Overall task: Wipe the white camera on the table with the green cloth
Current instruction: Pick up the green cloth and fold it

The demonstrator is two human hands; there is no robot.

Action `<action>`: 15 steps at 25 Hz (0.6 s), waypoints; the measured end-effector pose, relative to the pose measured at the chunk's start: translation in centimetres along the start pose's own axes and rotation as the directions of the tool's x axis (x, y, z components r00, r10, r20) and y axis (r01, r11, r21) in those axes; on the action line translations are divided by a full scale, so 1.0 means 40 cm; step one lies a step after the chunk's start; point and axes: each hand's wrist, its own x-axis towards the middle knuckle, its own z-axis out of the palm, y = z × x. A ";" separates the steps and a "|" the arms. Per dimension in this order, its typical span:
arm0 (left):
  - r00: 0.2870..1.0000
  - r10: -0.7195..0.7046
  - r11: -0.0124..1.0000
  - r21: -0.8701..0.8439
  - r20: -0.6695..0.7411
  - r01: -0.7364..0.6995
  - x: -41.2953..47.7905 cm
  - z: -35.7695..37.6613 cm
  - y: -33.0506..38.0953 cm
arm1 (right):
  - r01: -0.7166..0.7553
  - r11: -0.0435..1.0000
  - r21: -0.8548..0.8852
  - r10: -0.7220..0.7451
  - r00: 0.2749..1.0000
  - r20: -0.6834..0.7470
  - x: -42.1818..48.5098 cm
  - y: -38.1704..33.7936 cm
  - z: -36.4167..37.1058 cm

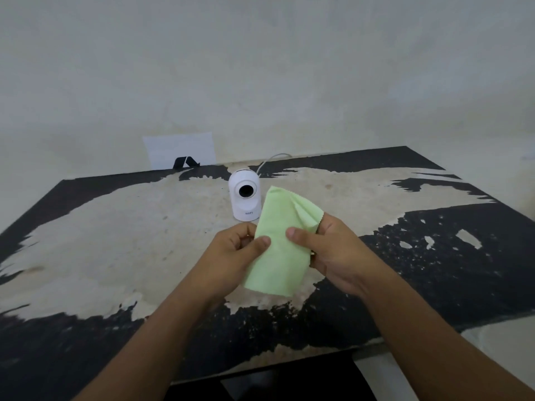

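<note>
We see a pale, stained plaster wall [260, 68] behind a worn table [115, 227], its black surface peeled to beige patches; a white paper sheet [179, 149] leans against the wall under soft, even light

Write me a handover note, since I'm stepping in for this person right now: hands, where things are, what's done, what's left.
Left hand: pinching the green cloth's left edge.
Right hand: gripping its right side, thumb on top.
Cloth is held up off the table, just in front of the white camera, not touching it.
Camera stands upright, lens facing you, cable trailing behind.
Done: cloth is in hand.
Left: wipe the camera.
</note>
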 end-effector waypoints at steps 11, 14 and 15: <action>0.985 -0.168 0.895 -0.415 0.028 0.165 -0.001 0.001 -0.037 | 0.370 0.770 -0.520 -0.316 0.929 0.193 -0.027 0.003 0.025; 0.963 -0.260 0.812 -0.524 0.070 0.257 0.019 -0.020 -0.060 | 0.431 0.636 -0.640 -0.345 0.901 0.264 -0.015 0.036 0.022; 0.956 -0.283 0.783 -0.558 0.075 0.275 0.027 -0.028 -0.063 | 0.445 0.607 -0.658 -0.346 0.894 0.284 -0.010 0.046 0.022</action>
